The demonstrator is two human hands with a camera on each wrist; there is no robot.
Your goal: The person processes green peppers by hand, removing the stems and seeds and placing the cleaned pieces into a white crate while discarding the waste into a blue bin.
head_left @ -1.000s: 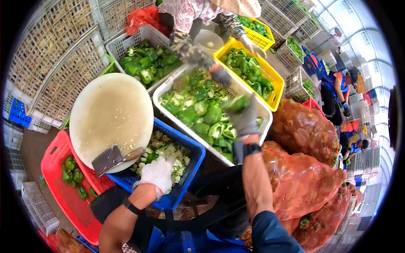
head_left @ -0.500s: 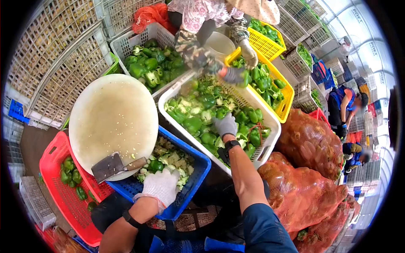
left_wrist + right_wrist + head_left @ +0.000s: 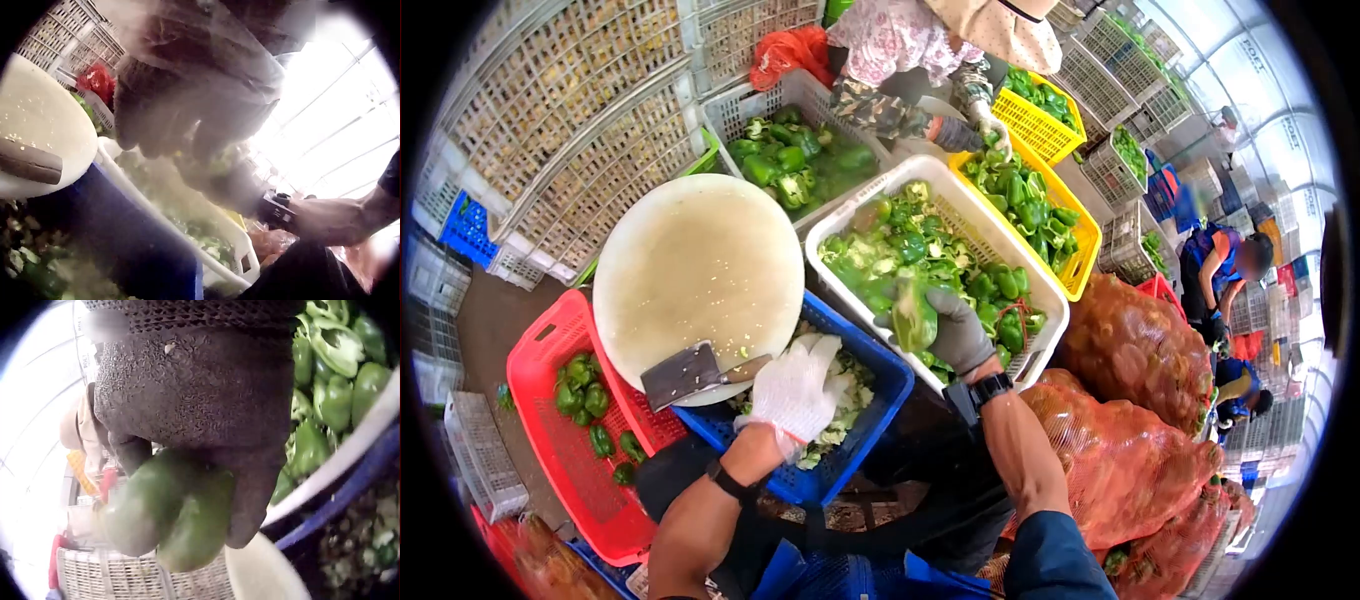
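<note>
A green bell pepper (image 3: pixel 915 318) is gripped in my grey-gloved right hand (image 3: pixel 960 335), held above the white crate (image 3: pixel 1048 345) of whole and cut peppers. In the right wrist view, fingers curl around the bell pepper (image 3: pixel 181 512). My left hand (image 3: pixel 798 385), in a white glove, hovers with loosely extended fingers over the blue crate (image 3: pixel 890 400) of pale and green trimmings. No object shows in it, though in the left wrist view the left hand (image 3: pixel 194 100) hides its palm side. A cleaver (image 3: pixel 680 375) lies on the round white chopping board (image 3: pixel 700 260), left of that hand.
A red crate (image 3: pixel 550 420) with a few peppers stands at left. Opposite me, a person's gloved hand (image 3: pixel 992 135) is at a yellow crate (image 3: pixel 1085 250) of peppers. A grey crate (image 3: pixel 725 115) of peppers stands behind the board. Red mesh sacks (image 3: pixel 1120 430) lie at right.
My right hand released one pepper, reached into the white crate, and lifted another toward the left. My left hand rose off the trimmings. The other person's dark-gloved hand moved across the crates.
</note>
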